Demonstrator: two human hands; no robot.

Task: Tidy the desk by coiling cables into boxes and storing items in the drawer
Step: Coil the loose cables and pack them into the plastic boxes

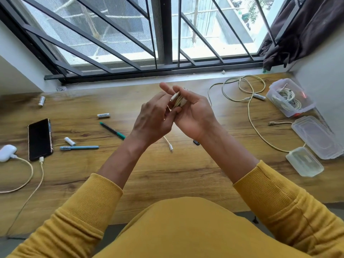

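A person's 2 hands meet above the middle of a wooden desk, working a small coiled white cable between them. The right hand holds the bundle of loops against its palm with fingers curled around it, the index finger sticking up; the left hand pinches the bundle's lower edge with thumb and fingertips. One plug end pokes out of the top of the coil, and a loose tail of cable hangs down to the desk below the hands, ending in a connector. Mustard-yellow sleeves cover both forearms. To the right, well apart from the hands, a long cream cable sprawls in loops across the desk, next to an open clear plastic box already holding coiled white cables. Nearer the person on that side lie 2 clear lids or boxes. To the left lie a green pen, a blue pen, 3 scattered batteries, one marked here, a black phone with a cable plugged in, and a white earbud case, also plugged in. A barred window runs behind the desk.
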